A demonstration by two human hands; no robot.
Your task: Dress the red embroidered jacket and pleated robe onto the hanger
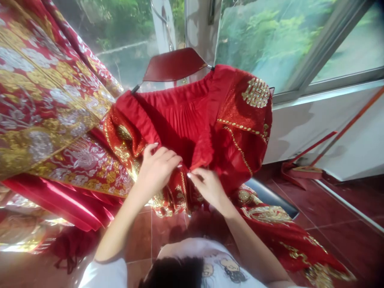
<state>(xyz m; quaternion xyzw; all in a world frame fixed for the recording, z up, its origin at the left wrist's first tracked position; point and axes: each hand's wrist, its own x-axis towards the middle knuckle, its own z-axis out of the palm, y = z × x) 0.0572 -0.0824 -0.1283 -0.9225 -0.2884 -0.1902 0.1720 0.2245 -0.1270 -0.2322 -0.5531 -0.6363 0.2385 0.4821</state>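
Observation:
A red jacket (231,152) with gold beading and embroidery hangs in front of me, its front parted to show a pleated red lining (186,120). It is on a dark red hanger (175,64) with a metal hook. My left hand (159,166) is closed on the left front edge, the fingers bent over the cloth. Close beside it, my right hand (210,186) pinches the right front edge between thumb and fingers. The two edges are near each other at the hands but apart above them. One long embroidered sleeve (270,214) spreads to the lower right.
Another red garment with gold and silver embroidery (60,96) hangs at left, over shiny red cloth (66,196). Windows (270,44) are behind the jacket. A red broom and dustpan (306,172) stand by the right wall on the tiled floor (339,236).

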